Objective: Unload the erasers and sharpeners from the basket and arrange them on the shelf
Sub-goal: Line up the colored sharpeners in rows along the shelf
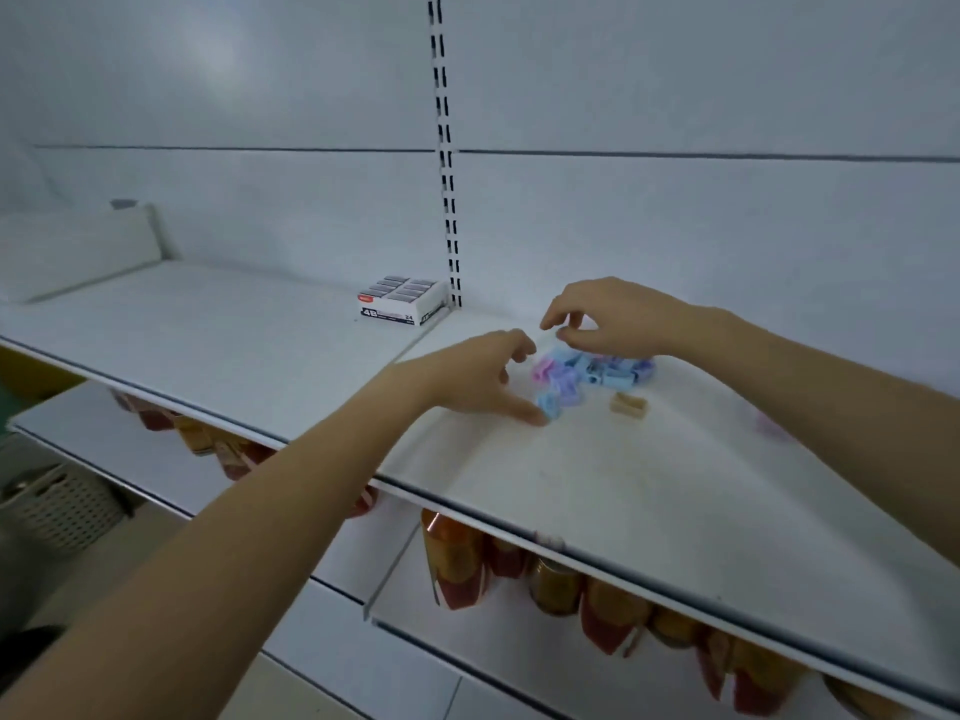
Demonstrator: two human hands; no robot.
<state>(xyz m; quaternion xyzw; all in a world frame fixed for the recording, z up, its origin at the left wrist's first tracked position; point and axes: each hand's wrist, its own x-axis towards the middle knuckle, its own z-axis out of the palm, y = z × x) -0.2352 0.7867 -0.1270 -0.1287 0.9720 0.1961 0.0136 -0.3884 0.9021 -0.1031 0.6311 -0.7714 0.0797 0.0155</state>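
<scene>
Head view: left hand (478, 376), fingers spread, touches the sharpeners (592, 368) on the shelf (571, 485), probably gathering them; right hand (608, 319) hovers curled, grip unclear.

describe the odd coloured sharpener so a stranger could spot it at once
On the upper white shelf, right of the slotted upright, lies a pile of blue, pink and purple sharpeners. The tan sharpener sits alone just in front of that pile; it is the only tan one and touches none of them.
</scene>
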